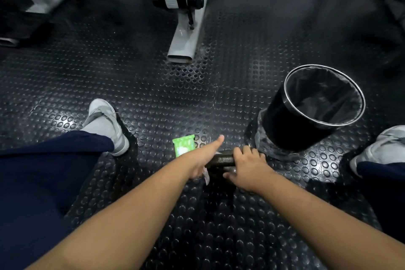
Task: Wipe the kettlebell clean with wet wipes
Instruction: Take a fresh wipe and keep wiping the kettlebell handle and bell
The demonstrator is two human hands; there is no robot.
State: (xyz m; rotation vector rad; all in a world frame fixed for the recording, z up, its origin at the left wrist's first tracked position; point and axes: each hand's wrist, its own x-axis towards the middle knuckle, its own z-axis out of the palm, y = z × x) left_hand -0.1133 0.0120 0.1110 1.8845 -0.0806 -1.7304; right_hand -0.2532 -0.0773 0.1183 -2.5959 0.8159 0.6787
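Head view: right hand [247, 166] gripping kettlebell [221, 159] by handle, likely heavy, rigid; left hand [203, 160] clutching limp wipe [206, 176] against it.

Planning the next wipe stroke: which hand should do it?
The left hand: it holds the wet wipe at the kettlebell handle, while the right hand grips and steadies it.

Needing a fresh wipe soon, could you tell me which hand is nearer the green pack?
Left. The left hand, holding a wipe on the handle, is just right of the pack; the right hand grips the handle farther right.
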